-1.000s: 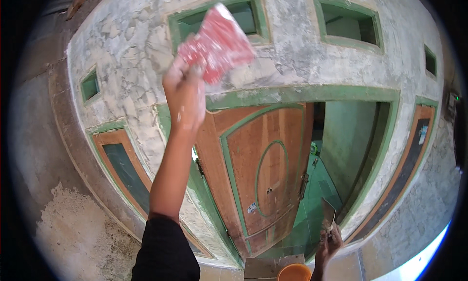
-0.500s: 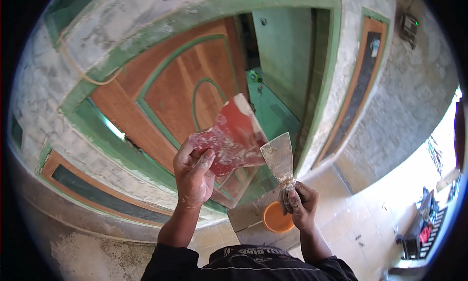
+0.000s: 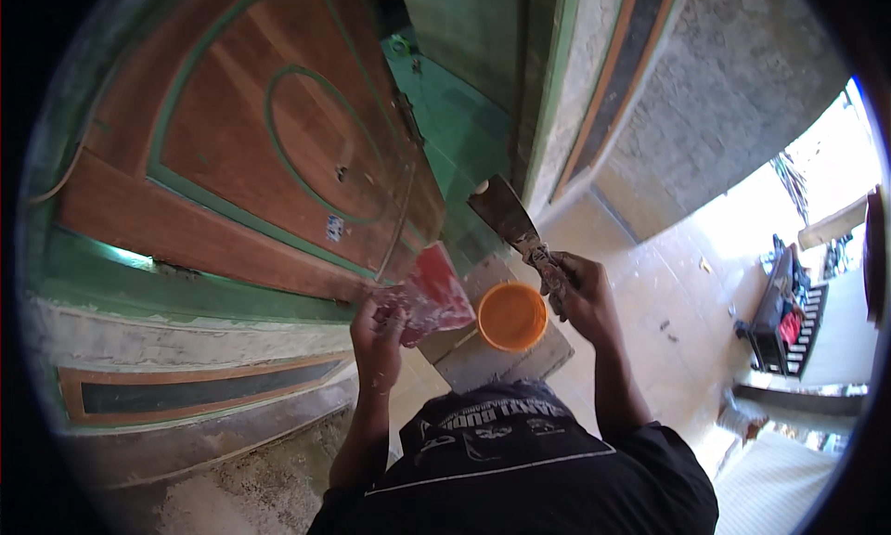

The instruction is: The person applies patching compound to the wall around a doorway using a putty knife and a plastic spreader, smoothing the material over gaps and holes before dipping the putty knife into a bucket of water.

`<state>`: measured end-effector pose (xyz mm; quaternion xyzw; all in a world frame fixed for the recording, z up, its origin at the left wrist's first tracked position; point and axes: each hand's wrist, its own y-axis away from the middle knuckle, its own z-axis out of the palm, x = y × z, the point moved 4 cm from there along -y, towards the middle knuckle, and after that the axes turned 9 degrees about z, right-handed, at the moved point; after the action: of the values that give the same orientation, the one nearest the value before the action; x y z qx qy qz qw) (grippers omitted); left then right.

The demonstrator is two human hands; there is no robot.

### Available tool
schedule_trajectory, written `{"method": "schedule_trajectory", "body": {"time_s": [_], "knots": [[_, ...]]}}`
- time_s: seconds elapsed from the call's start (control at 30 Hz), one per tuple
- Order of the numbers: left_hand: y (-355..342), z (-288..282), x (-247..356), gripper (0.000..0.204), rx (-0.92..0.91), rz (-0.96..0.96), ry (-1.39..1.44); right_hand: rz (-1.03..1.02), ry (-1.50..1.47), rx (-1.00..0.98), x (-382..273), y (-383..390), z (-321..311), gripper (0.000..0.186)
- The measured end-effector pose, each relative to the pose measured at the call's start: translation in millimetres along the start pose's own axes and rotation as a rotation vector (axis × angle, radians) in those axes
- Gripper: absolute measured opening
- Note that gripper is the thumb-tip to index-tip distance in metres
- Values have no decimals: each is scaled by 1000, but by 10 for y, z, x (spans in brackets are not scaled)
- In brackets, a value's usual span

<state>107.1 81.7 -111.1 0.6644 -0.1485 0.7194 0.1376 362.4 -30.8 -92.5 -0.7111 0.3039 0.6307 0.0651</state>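
My left hand (image 3: 375,338) is closed on a flat red sheet (image 3: 438,294), its face smeared with whitish putty. In my right hand (image 3: 588,301) is a putty knife (image 3: 509,218), gripped by its putty-caked handle with the broad blade tilted up and to the left. Blade and sheet are apart. Below and between the two hands stands an orange bucket (image 3: 512,322). What, if anything, lies at its bottom is hard to make out. Dried putty marks the fingers of both hands.
A brown panelled door (image 3: 232,108) with green trim stands ajar on the left, before a green-tiled floor (image 3: 455,127). The bucket rests on a flat slab (image 3: 543,357). A rough grey wall (image 3: 733,127) rises at right; a dark slatted bench (image 3: 784,326) holds cloths.
My view has tipped downward, so the bucket shows fully. Both hands have lowered, and the sheet and putty knife have moved apart. The knife's blade has turned further left.
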Motion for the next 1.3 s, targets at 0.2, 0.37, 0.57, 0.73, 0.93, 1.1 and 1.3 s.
{"method": "schedule_trajectory", "body": {"time_s": [0.2,0.37,0.57,0.73,0.93,1.1,1.3], "knots": [[329,-460,-713,32,264,-193,188,299,719,-230,1146,-20,45,18],[326,-639,-937,32,233,-203,177,290,906,-148,1987,-355,594,17],[265,-743,-954,29,236,-205,106,125,1064,19,2474,-646,990,16],[305,-885,-1102,32,246,-242,169,-185,1086,-302,2528,-492,989,17],[231,-980,-1163,33,228,-265,165,100,1087,-127,2429,-671,908,17],[62,-919,-1165,32,193,-283,197,-86,1192,-225,2704,-546,1250,17],[-96,-983,-1189,29,171,-281,188,236,954,-40,2261,-605,931,18]]}}
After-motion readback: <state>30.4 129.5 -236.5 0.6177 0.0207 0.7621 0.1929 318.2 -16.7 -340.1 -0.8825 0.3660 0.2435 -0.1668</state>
